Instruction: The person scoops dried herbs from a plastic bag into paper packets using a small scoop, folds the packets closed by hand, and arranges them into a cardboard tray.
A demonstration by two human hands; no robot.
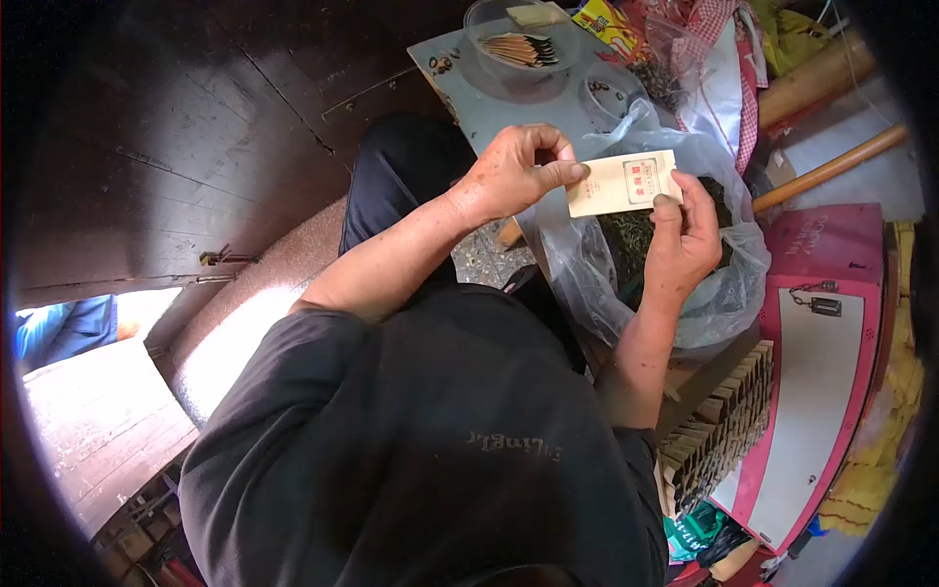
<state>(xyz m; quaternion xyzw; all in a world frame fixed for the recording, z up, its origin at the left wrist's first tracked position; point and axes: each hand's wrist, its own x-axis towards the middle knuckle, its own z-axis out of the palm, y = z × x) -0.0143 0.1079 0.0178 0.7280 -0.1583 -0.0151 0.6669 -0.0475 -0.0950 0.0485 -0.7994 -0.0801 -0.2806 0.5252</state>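
A small cream paper packet (603, 199) with red printing and a framed label is held level between both my hands. My left hand (516, 178) pinches its left end between thumb and fingers. At the right end, my right hand (688, 235) grips the edge with thumb and fingers. Just below the packet, a clear plastic bag (577, 259) stands open, filled with dark green-brown dried leaf-like material (626, 240). Part of that material is hidden behind my right hand and the packet.
Several folded packets sit in a clear bowl (479, 73) on the table (440, 93). A smaller clear tub (608, 96) holds small dark rings. Rows of upright packets (719, 421) line the right side, beside a pink cabinet (822, 249) with a padlock. A wooden pole (831, 166) slants behind.
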